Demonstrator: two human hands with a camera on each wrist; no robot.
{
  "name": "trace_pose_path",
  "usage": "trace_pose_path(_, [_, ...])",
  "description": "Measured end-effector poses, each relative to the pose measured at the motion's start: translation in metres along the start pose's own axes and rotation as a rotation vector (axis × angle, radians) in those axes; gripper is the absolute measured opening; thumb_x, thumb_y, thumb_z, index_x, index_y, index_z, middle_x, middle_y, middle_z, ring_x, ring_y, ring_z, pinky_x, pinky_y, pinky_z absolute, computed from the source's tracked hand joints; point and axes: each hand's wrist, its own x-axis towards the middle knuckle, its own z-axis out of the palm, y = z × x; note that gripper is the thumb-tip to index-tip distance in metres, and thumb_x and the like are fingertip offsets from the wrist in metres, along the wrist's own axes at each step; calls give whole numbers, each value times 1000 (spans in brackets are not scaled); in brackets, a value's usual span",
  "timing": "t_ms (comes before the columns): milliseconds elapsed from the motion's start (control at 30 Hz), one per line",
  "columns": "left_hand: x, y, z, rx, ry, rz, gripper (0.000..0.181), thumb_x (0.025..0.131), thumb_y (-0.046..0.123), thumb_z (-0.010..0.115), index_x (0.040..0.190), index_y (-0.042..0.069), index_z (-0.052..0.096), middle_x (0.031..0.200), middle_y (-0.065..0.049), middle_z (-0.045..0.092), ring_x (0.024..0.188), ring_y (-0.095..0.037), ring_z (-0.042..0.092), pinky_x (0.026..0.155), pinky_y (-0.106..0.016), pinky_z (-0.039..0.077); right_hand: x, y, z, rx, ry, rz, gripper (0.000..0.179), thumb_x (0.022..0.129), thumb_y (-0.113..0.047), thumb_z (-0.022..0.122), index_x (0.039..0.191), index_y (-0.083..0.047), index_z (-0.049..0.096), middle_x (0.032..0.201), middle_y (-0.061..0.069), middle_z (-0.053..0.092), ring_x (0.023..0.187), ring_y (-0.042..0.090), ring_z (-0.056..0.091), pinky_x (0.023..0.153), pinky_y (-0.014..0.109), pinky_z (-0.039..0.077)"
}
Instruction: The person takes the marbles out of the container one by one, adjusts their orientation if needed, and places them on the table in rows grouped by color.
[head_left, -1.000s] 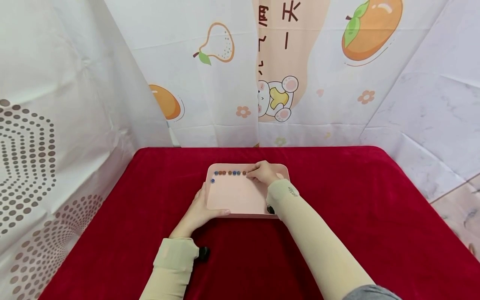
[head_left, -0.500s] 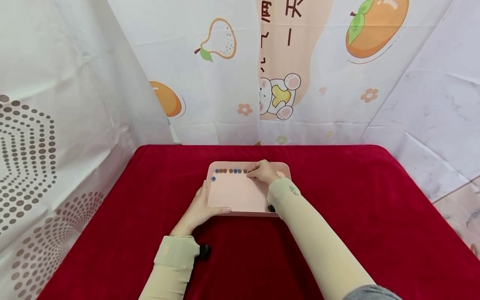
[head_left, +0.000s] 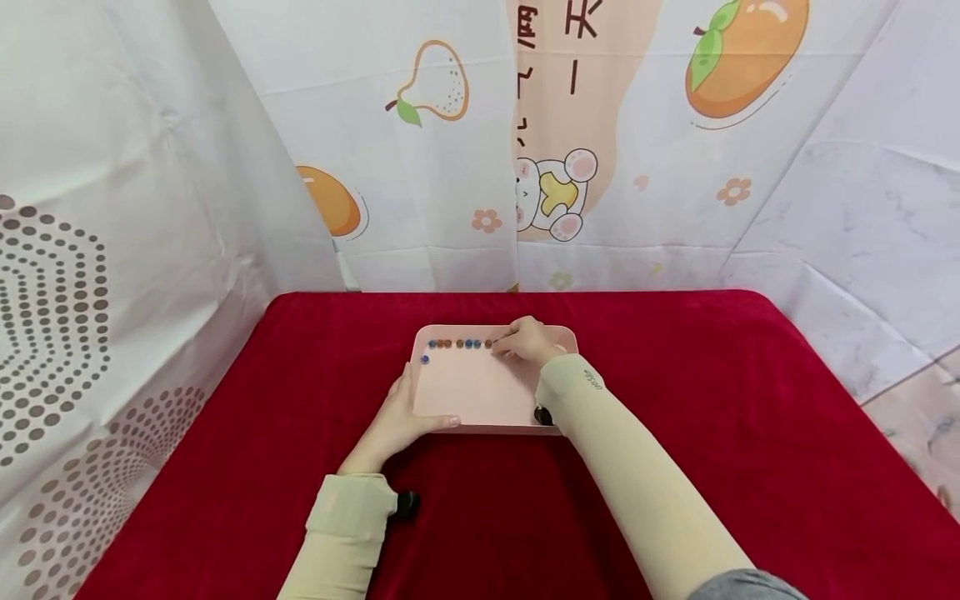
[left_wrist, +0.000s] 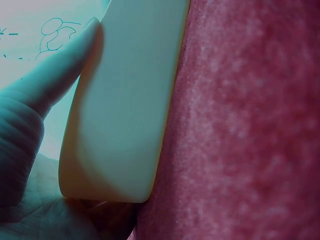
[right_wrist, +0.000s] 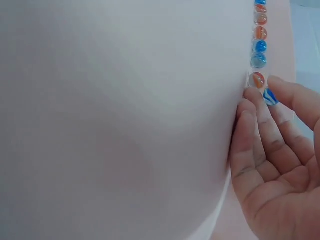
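A shallow pink tray (head_left: 474, 392) lies on the red cloth. My left hand (head_left: 392, 427) grips its near left corner, with the thumb over the front wall and the fingers along the left side. Inside, near the far wall, my right hand (head_left: 527, 342) pinches a blue-and-white marble (right_wrist: 270, 97) between thumb and fingertips. Right beside it sits an orange-streaked clear marble (right_wrist: 257, 80), at the end of a row of several blue and orange marbles. A single blue marble (head_left: 425, 359) lies near the left wall, just nearer than the row.
Red velvety cloth (head_left: 675, 400) covers the table around the tray. A printed white curtain (head_left: 465, 183) hangs behind the table's far edge, with more sheets at both sides. A black wrist camera (head_left: 407, 505) sits on the left sleeve.
The head view shifts slightly. Both hands stay at almost the same places, the left at the tray's corner and the right at the row's right end. The marbles in the row keep their places.
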Motion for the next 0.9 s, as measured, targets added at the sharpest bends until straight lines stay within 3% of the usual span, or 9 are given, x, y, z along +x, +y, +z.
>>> trace_pose_path(167, [0,1,0,11,1,-8,127,74,42,86,160,12,-2,166,-16,2,151,-37,12,119,-61,19,-2,-2,-7,69,32,22,19,90,-9,71,105,3,73,87,12,74,67,13,64,66,25,57])
trace_pose_path(367, [0,1,0,13,1,-19,127,74,42,86,160,10,-3,166,-17,2,151,-38,12,119,-61,19,-6,-7,-16,165,68,5,21,92,-10,68,107,4,72,98,20,75,80,27,72,74,32,60])
trace_pose_path(500, [0,0,0,20,0,-26,129,74,44,86,160,8,-4,166,-18,3,151,-38,12,119,-61,19,-8,-9,-20,195,98,-12,22,91,-13,68,108,2,72,97,18,76,86,30,72,81,38,60])
trace_pose_path(733, [0,1,0,28,5,-21,130,73,45,86,159,7,-3,166,-19,4,151,-38,13,119,-62,19,-16,-14,-29,296,142,-49,30,90,-11,70,114,8,69,84,9,76,76,20,71,82,38,60])
trace_pose_path(900, [0,1,0,32,6,-19,131,72,45,87,159,6,-3,165,-20,4,151,-39,13,119,-62,19,-26,-20,-36,367,142,-37,30,88,-13,72,112,5,70,86,5,74,86,29,71,90,44,57])
